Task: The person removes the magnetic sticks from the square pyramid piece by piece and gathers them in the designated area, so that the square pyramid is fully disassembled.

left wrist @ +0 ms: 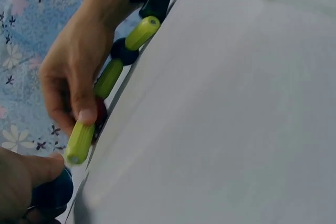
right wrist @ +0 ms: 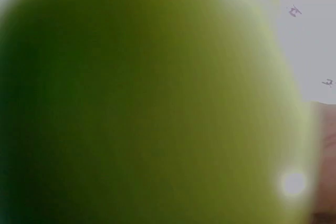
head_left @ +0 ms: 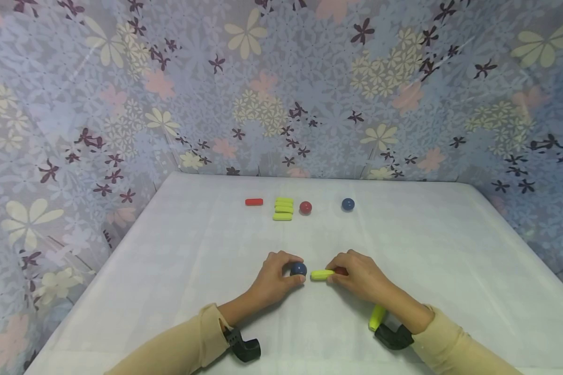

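My left hand (head_left: 277, 278) curls round a blue ball (head_left: 298, 269) on the white table (head_left: 403, 250). Just right of it, my right hand (head_left: 356, 276) pinches one end of a yellow-green bar (head_left: 321, 274), which lies flat and points at the ball. A red piece (head_left: 341, 271) shows partly under the right fingers. The left wrist view shows the right hand (left wrist: 68, 77) with thumb and fingers on the bar (left wrist: 80, 142), the red piece (left wrist: 100, 114) behind it, and the blue ball (left wrist: 52, 192) under my left thumb (left wrist: 21, 177). A green blur fills the right wrist view.
At the far side lie a red bar (head_left: 254, 202), a stack of yellow-green bars (head_left: 283, 208), a red ball (head_left: 305, 208) and another blue ball (head_left: 348, 204). A yellow-green piece (head_left: 377, 316) sits by my right wrist. Flowered sheeting walls the table in.
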A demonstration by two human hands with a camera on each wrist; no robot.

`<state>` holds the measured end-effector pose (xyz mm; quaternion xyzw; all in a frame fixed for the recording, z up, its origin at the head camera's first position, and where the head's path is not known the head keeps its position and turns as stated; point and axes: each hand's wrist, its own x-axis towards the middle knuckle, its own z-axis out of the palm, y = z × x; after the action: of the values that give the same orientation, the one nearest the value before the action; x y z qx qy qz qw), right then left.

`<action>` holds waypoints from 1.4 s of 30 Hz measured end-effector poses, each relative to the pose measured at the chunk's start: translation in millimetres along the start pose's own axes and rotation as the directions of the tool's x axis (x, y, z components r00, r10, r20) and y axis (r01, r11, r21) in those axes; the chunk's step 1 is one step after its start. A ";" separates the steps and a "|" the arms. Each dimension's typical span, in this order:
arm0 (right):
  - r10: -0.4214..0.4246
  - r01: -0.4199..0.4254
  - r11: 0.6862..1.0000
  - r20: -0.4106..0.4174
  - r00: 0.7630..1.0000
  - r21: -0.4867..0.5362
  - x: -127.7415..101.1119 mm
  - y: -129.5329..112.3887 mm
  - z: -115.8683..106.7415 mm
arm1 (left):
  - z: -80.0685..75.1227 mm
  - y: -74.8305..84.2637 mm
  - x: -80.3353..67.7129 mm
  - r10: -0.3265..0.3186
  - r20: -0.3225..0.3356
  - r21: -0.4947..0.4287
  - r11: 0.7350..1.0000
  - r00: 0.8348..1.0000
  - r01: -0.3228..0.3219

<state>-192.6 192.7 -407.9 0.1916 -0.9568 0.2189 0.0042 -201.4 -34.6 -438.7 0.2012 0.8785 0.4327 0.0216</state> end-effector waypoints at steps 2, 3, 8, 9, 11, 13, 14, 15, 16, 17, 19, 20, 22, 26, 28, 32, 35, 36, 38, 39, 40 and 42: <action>-0.005 0.005 1.000 -0.004 1.000 -0.002 -0.8 1.1 -0.6 | -1.1 0.2 0.5 -0.021 -0.001 -0.025 0.999 1.000 0.021; -0.006 0.006 1.000 -0.005 1.000 -0.003 -1.1 1.7 -0.9 | -1.6 0.4 0.6 -0.028 0.000 -0.038 0.999 1.000 0.028; -0.007 0.007 1.000 0.000 1.000 -0.004 -2.5 3.7 -1.7 | -2.6 0.2 1.5 -0.048 0.025 -0.069 0.996 0.999 0.050; -0.006 0.006 1.000 0.001 1.000 -0.003 -2.7 4.1 -1.8 | -3.0 -0.3 2.0 -0.050 0.027 -0.073 0.996 0.998 0.052; -0.006 0.006 1.000 0.003 1.000 -0.004 -2.7 4.8 -1.8 | -5.0 -2.2 3.9 -0.066 0.026 -0.089 0.994 0.997 0.068; -0.005 0.005 1.000 0.001 1.000 -0.007 -2.7 5.6 -1.7 | -9.2 -5.1 7.4 -0.099 0.013 -0.105 0.989 0.995 0.100; -0.005 0.005 1.000 0.001 1.000 -0.008 -2.7 5.9 -1.6 | -12.4 -7.0 10.1 -0.118 -0.002 -0.111 0.987 0.993 0.117; -0.005 0.005 1.000 -0.001 1.000 -0.009 -2.7 6.3 -1.6 | -16.2 -9.4 13.3 -0.135 -0.021 -0.117 0.984 0.991 0.132; -0.008 0.008 1.000 -0.003 1.000 -0.012 -2.8 6.5 -1.7 | -20.6 -12.5 17.0 -0.156 -0.044 -0.122 0.981 0.987 0.150; -0.011 0.011 1.000 -0.004 1.000 -0.014 -2.9 6.7 -1.8 | -25.7 -15.7 21.4 -0.179 -0.071 -0.125 0.978 0.981 0.169; -0.018 0.018 1.000 -0.008 1.000 -0.014 -3.2 6.9 -2.1 | -36.3 -24.0 32.3 -0.195 -0.139 -0.107 0.978 0.971 0.181; -0.023 0.022 1.000 -0.010 1.000 -0.014 -3.3 7.1 -2.3 | -42.1 -27.8 37.8 -0.205 -0.169 -0.101 0.977 0.964 0.190; -0.028 0.028 1.000 -0.014 0.999 -0.012 -3.5 7.3 -2.9 | -51.9 -36.5 50.5 -0.209 -0.221 -0.083 0.977 0.953 0.195; -0.024 0.024 1.000 -0.016 1.000 -0.008 -3.6 8.5 -4.1 | -58.8 -40.9 78.1 -0.184 -0.241 -0.029 0.983 0.953 0.182; -0.021 0.021 1.000 -0.015 1.000 -0.007 -3.5 8.7 -4.8 | -55.7 -33.7 93.8 -0.146 -0.231 -0.005 0.989 0.962 0.149; -0.029 0.029 1.000 -0.010 1.000 0.001 -3.7 8.1 -5.6 | -41.0 -9.2 129.2 -0.096 -0.203 0.055 0.992 0.974 0.110; -0.047 0.047 0.999 -0.010 0.999 0.005 -4.4 7.8 -4.5 | -26.0 6.0 152.9 -0.053 -0.152 0.168 0.983 0.987 0.078; -0.051 0.051 0.999 -0.011 0.999 0.007 -4.5 7.7 -4.1 | -20.6 9.6 159.3 -0.035 -0.126 0.219 0.974 0.991 0.062; -0.054 0.054 0.999 -0.013 0.998 0.009 -4.8 7.1 -3.5 | -11.3 14.6 170.4 -0.003 -0.075 0.324 0.946 0.997 0.027; -0.060 0.060 0.998 -0.016 0.998 0.008 -4.8 7.2 -3.2 | -7.6 16.3 174.8 0.006 -0.048 0.370 0.929 0.999 0.012; -0.058 0.058 0.998 -0.016 0.998 0.010 -4.7 6.8 -3.2 | -4.4 18.0 178.2 0.002 -0.023 0.403 0.915 1.000 0.007; -0.060 0.060 0.998 -0.015 0.998 0.011 -4.3 6.6 -3.1 | 0.6 19.6 183.4 -0.015 0.010 0.461 0.887 1.000 0.009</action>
<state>-191.3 201.1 -408.2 0.2187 -0.9492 0.2256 0.0166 -363.2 44.8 -399.0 0.1980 0.9572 0.2105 -0.0181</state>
